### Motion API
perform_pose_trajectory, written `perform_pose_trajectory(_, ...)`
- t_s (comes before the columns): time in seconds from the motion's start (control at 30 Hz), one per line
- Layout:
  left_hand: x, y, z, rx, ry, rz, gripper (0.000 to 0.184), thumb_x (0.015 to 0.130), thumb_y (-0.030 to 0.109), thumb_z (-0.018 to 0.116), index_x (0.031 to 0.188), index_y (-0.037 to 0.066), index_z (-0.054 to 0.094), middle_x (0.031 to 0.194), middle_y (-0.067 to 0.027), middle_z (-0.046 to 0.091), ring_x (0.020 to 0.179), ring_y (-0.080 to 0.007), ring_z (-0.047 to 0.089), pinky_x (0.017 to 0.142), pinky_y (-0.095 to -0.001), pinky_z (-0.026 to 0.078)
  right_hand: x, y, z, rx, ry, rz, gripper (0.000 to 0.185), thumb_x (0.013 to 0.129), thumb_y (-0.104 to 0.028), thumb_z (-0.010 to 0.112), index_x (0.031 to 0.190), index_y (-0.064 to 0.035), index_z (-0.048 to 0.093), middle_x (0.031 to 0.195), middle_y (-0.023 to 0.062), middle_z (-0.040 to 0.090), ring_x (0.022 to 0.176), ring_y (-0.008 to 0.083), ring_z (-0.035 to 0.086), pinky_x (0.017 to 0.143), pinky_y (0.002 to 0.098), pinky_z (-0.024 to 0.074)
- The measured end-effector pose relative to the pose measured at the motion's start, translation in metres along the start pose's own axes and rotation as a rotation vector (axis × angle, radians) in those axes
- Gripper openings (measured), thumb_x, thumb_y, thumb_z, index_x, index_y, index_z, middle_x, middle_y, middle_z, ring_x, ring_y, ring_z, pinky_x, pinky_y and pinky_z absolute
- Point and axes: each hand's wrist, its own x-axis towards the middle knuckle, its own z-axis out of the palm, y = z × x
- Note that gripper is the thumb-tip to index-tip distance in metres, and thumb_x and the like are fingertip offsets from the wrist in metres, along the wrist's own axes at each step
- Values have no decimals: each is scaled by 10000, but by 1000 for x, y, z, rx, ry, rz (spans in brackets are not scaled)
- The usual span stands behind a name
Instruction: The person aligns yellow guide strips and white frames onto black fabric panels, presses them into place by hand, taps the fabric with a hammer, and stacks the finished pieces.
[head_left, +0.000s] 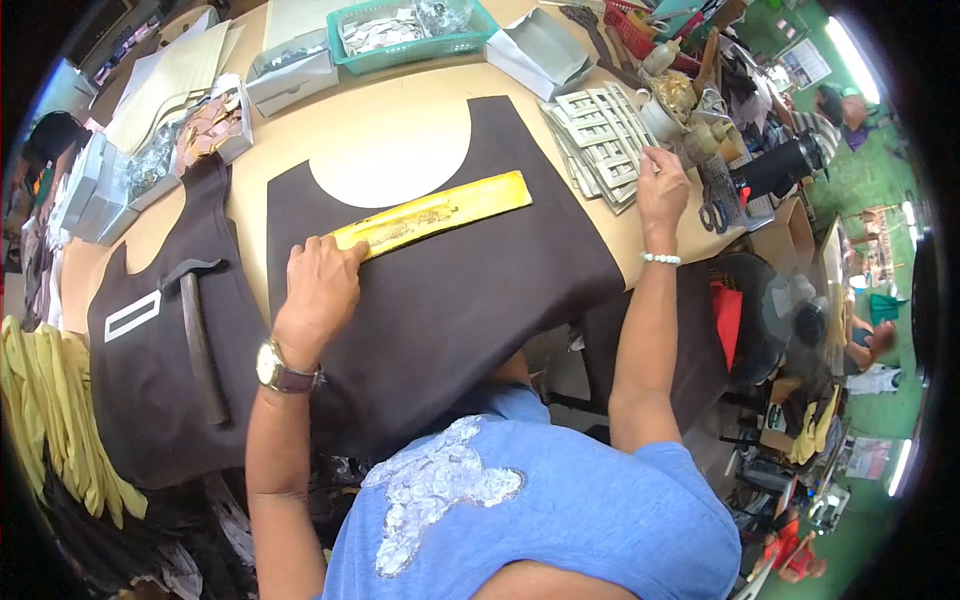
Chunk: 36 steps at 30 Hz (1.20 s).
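A dark brown cut piece [450,290] with a curved neckline lies across the table in front of me. On it rests a long yellow strip [450,212], worn and stained brown along its middle. My left hand [322,285], with a watch at the wrist, has its fingers closed on the strip's left end. Over the table's right side, my right hand [662,190] is raised with its fingers curled together beside a stack of pale lattice-cut templates [600,135]. What it pinches, if anything, is too small to make out.
A hammer [200,340] and a white rectangular frame [132,316] lie on another dark piece at left. Along the back stand a teal basket [400,55] and open boxes [290,75]. Scissors [712,215] and cluttered containers [670,95] occupy the right. Yellow fabric [50,420] hangs at left.
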Motion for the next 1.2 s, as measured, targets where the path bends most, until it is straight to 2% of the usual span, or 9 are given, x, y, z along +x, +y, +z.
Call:
perform_pose_trajectory(0.17,22,-25,-4,-229,-37,94,214,867,121,507,959,113,700,811,-122,618,793,-284,602,744,-400,476,15,23,-2,-186,-178,137,289,783,-241,645,1005,-58,668,1046,158,638,954,320,608,844,385,463)
perform_pose_trajectory(0.4,43,-43,-9,-455,-240,58,180,813,100,584,956,102,694,833,-122,644,802,-262,616,739,-369,480,13,35,7,-168,-250,108,323,803,-296,616,1046,-87,657,995,182,652,902,353,626,807,416,482)
perform_pose_trajectory(0.6,39,-51,11,-602,-71,107,207,784,83,539,912,96,701,851,-171,648,788,-331,621,732,-413,472,19,26,3,-261,-257,106,315,846,-331,539,1027,-103,659,986,193,647,898,366,620,793,434,482)
perform_pose_trajectory(0.7,39,-52,8,-576,-130,91,176,777,73,622,936,90,695,858,-112,647,792,-233,628,732,-349,493,21,26,5,-301,-309,13,299,848,-313,542,996,-86,666,1001,190,635,914,360,607,805,434,471)
perform_pose_trajectory(0.8,40,-53,12,-592,-124,83,172,773,84,632,932,89,696,867,-113,649,800,-230,635,737,-341,499,31,9,3,-379,-195,-72,295,845,-304,547,956,-63,675,998,195,615,924,357,590,821,427,460)
perform_pose_trajectory(0.9,43,-53,9,-593,-182,60,180,763,80,635,932,89,696,871,-108,655,800,-229,638,736,-338,503,59,8,26,-192,-137,-106,303,834,-312,563,926,-51,685,980,193,614,919,347,587,822,424,457)
perform_pose_trajectory(1.0,45,-57,11,-642,-200,88,193,753,62,631,932,90,697,864,-106,659,804,-236,637,739,-341,502,95,24,74,-189,-155,-168,327,819,-327,576,929,-39,687,994,195,623,923,343,591,827,420,459)
perform_pose_trajectory(1.1,46,-57,10,-618,-191,115,197,758,55,611,932,88,698,861,-110,662,808,-244,634,743,-351,500,116,14,98,-425,-274,-112,350,791,-337,607,933,-28,691,1013,195,636,941,345,601,832,421,467)
perform_pose_trajectory(1.2,46,-56,8,-576,-197,102,190,771,59,589,924,88,697,868,-115,662,816,-248,633,748,-362,499,123,5,107,-427,-386,-16,398,763,-350,615,952,-6,682,939,247,641,909,371,618,823,422,474)
